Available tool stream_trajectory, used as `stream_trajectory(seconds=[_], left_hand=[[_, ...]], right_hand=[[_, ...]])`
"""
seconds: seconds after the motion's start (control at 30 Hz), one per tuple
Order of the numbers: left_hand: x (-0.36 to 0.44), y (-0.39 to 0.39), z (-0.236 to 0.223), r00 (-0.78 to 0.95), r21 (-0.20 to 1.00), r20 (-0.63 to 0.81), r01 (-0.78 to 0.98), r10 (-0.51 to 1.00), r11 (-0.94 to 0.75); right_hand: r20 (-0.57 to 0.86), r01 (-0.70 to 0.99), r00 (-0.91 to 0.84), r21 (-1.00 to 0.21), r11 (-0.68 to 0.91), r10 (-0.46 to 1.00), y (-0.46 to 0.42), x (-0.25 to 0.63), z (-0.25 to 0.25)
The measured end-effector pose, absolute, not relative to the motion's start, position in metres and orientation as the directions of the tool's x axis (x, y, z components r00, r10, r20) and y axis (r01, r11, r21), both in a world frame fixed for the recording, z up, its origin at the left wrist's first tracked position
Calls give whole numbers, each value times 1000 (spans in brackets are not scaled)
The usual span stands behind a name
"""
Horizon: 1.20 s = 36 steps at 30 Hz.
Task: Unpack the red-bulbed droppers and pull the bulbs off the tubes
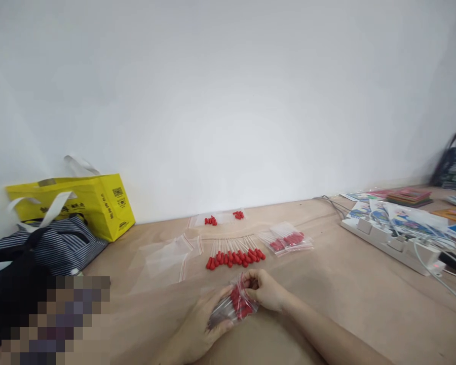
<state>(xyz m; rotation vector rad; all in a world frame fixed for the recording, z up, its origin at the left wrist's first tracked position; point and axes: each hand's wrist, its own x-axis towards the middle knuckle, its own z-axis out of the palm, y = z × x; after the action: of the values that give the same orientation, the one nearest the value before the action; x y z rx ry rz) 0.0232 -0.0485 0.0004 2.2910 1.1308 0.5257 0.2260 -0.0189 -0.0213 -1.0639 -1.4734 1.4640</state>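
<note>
A clear zip-lock bag (pixel 228 310) with red-tipped sticks inside is between my hands at the near middle of the table. My left hand (pixel 199 324) is closed round its left end, thumb and fingers on opposite edges. At the bag's right end, by the red seal strip, my right hand (pixel 265 290) pinches the plastic. Just beyond lies a row of loose white sticks with red heads (pixel 235 258), heads toward me. To its right rest filled bags (pixel 289 239) of the same sticks. Flat clear zip bags (pixel 165 258) are spread out on the left.
Near the wall, another clear bag (pixel 224 218) holds two red clusters. A yellow bag (pixel 112 203) and a striped cloth bag (pixel 70 241) stand at left. On the right are a power strip (pixel 383 248) with cables, printed sheets (pixel 406 215) and a coloured stack (pixel 408 196).
</note>
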Motion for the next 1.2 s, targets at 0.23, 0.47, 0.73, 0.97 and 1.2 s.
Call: stream_trajectory(seconds=[0.23, 0.47, 0.73, 0.97, 1.2], left_hand=[[26, -52, 6, 557, 612, 102, 618, 824, -493], [26, -55, 10, 575, 588, 110, 620, 811, -519], [27, -55, 8, 578, 570, 106, 632, 809, -526], [26, -54, 6, 577, 584, 95, 628, 811, -515], [26, -54, 7, 579, 601, 62, 628, 813, -494]], right_hand=[[-41, 142, -284, -990, 0, 958, -17, 227, -26], [-24, 252, -327, -966, 63, 945, -19, 231, -24], [-101, 244, -332, -970, -18, 938, -21, 231, -20], [-65, 195, -328, -981, 1, 942, -24, 232, -16], [-71, 473, -415, -868, 148, 907, -29, 235, -3]])
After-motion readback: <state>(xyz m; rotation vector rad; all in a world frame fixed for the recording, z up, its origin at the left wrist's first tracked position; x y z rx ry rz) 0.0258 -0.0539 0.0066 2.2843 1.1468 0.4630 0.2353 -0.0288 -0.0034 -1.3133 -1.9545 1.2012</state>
